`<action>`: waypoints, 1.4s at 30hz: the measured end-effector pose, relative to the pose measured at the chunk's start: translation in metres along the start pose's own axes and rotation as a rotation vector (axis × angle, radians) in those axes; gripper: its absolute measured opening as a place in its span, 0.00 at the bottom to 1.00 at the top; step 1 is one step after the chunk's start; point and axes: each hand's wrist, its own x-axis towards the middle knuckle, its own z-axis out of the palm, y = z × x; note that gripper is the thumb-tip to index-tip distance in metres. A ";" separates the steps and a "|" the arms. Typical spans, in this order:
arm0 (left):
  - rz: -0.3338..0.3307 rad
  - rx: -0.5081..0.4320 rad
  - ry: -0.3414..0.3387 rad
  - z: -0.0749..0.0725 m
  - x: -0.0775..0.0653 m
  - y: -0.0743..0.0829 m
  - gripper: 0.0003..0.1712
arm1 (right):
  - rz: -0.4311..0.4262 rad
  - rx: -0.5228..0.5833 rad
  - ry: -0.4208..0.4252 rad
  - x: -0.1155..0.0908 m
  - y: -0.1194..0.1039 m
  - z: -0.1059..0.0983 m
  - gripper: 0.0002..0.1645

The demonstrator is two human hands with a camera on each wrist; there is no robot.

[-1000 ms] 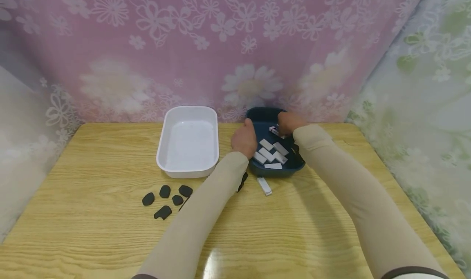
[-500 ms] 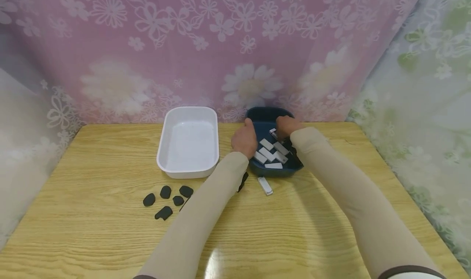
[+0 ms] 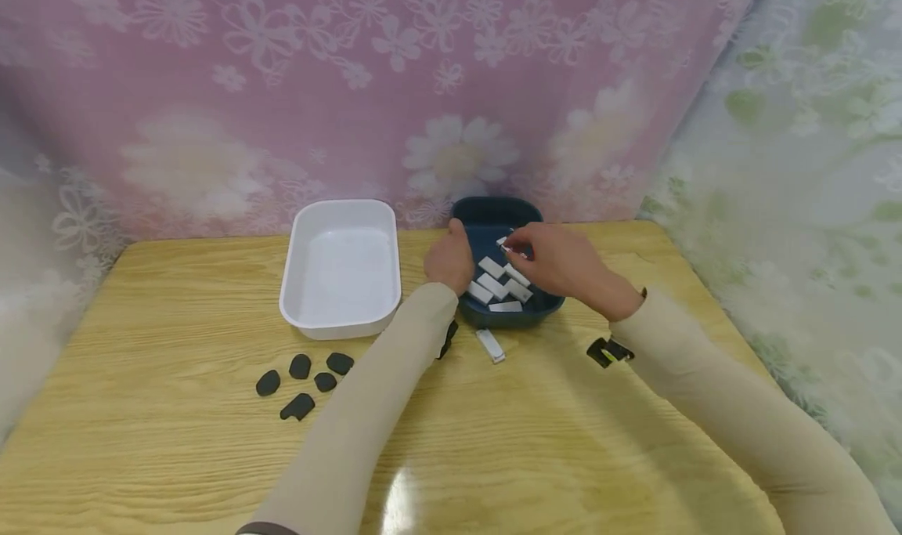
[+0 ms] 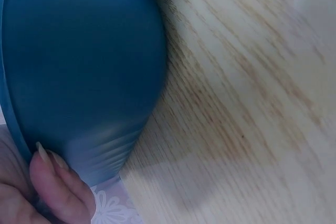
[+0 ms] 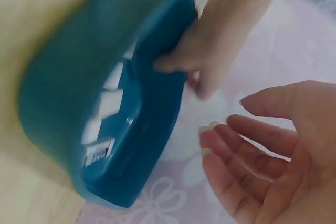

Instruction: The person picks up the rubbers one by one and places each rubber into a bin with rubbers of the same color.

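Note:
A dark blue plastic basin [image 3: 510, 318] stands at the back right of the table with several small white rectangular blocks [image 3: 492, 287] inside. My left hand [image 3: 449, 259] grips its left rim; in the left wrist view the fingers [image 4: 60, 187] curl over that rim. Over the basin's right side hovers my right hand [image 3: 564, 261]. The right wrist view shows this hand [image 5: 273, 166] with loosely bent fingers and nothing between them. One block [image 5: 98, 152] in the basin bears a barcode-like label. Another white block [image 3: 491, 345] lies on the table just before the basin.
A white tray [image 3: 341, 329] stands left of the basin. Several flat dark stone-like pieces [image 3: 298, 406] lie on the table in front of it, some near my left sleeve. A floral pink curtain [image 3: 317, 104] hangs behind the table's back edge.
My right hand has drawn up and back from inside the basin, where it was among the blocks. The left hand still holds the rim. The head view has shifted slightly.

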 end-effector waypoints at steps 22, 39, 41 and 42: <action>-0.025 -0.007 0.015 0.001 0.003 -0.001 0.19 | -0.095 -0.199 0.064 -0.065 -0.042 0.098 0.13; -0.036 -0.027 0.000 0.001 0.003 -0.001 0.21 | -0.025 0.174 -0.159 -0.073 -0.022 0.085 0.10; -0.032 -0.029 0.007 0.000 0.003 -0.001 0.21 | -0.012 0.258 -0.185 -0.077 -0.020 0.075 0.12; -0.032 -0.030 0.013 0.000 0.003 -0.001 0.21 | -0.003 0.291 -0.193 -0.079 -0.019 0.070 0.15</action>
